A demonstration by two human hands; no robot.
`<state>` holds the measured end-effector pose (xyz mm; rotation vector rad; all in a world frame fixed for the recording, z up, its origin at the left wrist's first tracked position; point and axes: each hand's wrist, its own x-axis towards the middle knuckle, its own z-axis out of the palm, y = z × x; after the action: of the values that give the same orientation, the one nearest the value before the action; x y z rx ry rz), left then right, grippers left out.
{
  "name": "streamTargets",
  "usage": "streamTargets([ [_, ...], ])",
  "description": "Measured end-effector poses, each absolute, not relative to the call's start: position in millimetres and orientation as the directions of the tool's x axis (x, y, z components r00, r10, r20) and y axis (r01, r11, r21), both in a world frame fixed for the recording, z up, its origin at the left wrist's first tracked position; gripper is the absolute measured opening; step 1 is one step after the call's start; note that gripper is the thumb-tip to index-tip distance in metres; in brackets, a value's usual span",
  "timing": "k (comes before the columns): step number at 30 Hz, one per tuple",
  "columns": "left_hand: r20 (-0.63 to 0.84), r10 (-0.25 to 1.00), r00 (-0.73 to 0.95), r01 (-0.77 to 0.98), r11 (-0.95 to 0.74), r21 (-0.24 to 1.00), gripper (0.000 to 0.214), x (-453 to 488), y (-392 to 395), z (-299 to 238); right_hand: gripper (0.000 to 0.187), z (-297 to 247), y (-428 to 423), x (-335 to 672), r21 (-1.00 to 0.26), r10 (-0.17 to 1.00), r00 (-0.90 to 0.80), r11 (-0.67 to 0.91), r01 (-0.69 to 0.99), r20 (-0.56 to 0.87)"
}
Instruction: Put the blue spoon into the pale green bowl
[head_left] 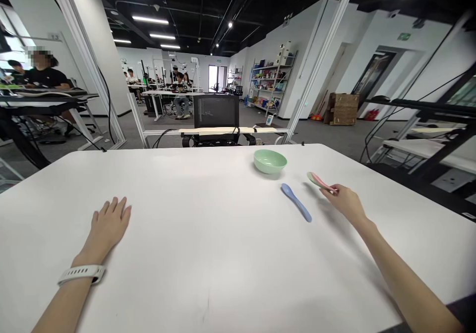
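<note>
**Pink spoon (320,181) pinched in right hand (345,205)**

The right grip is narrow, closed on the spoon's handle, though the fingers hide exactly how; the far end looks green. The left hand (109,229) lies open and flat on the white tabletop (193,278), a watch band (81,274) at its wrist. A blue spoon (295,202) lies near the right hand, below a green bowl (270,161), whose inside is hard to make out from this angle.

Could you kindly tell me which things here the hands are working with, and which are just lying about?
Working with: right hand holding a pink-and-green plastic utensil; blue plastic spoon; mint-green bowl; left hand.

Lying about: white table; metal shelving; cardboard box; black screen.
</note>
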<state>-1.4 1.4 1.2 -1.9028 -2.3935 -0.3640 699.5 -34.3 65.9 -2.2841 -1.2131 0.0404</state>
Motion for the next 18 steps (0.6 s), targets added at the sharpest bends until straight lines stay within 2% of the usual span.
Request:
streamTargets([
  [4,0.176,0.955,-0.241,0.965,0.216,0.147,0.081,-3,3,1,0.015,56,-38,716,-0.451,0.728,0.666,-0.547,0.706,0.161],
  [8,0.178,0.956,-0.232,0.967,0.208,0.144,0.084,-4,3,1,0.021,51,-38,717,-0.426,0.720,0.686,-0.590,0.686,0.106],
  [13,0.193,0.953,-0.235,0.966,0.207,0.154,0.083,-3,3,0,0.022,47,-38,717,-0.430,0.707,0.702,-0.609,0.667,0.088],
  [18,0.191,0.955,-0.228,0.965,0.196,0.173,0.081,-3,2,0,0.025,50,-44,717,-0.516,0.714,0.685,-0.537,0.668,0.143],
])
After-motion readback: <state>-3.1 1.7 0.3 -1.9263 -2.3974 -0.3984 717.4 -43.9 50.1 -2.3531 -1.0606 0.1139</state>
